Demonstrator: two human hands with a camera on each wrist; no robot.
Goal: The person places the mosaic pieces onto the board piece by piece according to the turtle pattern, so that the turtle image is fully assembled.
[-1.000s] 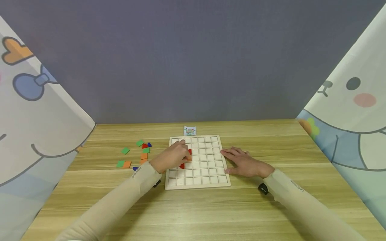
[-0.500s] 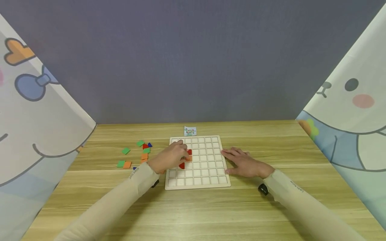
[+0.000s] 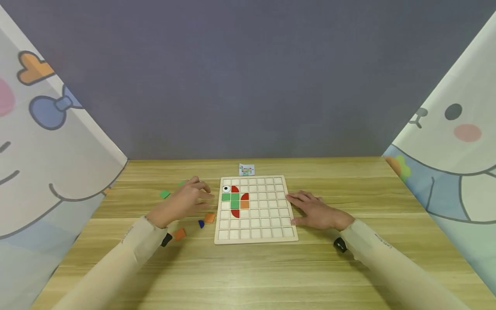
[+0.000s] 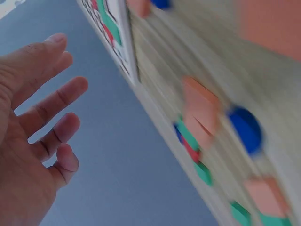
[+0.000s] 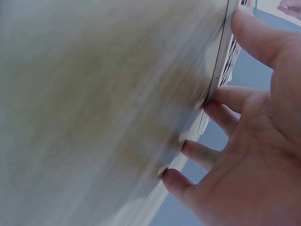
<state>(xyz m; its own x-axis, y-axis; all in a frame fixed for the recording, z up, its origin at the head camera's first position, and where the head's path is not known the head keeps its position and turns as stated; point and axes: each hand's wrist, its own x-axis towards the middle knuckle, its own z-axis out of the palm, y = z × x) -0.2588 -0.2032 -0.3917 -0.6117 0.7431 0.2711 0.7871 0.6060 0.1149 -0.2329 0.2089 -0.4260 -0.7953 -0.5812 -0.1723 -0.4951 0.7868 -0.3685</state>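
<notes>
My left hand is over the loose tiles left of the pale wooden grid board. Its fingers are spread and loosely bent, and the left wrist view shows nothing between them. Beneath and around it lie a green square tile, orange squares and a blue half-round tile; some tiles are hidden by the hand. My right hand rests at the board's right edge, fingertips and thumb touching the frame. In the board sit an eye tile, green squares, red quarter-rounds and one orange square.
A small printed card lies behind the board on the wooden table. A dark grey panel stands at the table's back. Curtains with cartoon figures hang on both sides.
My left hand has let go of the orange square, which lies in the board, and has moved left over the loose tiles. My right hand has stayed at the board's edge.
</notes>
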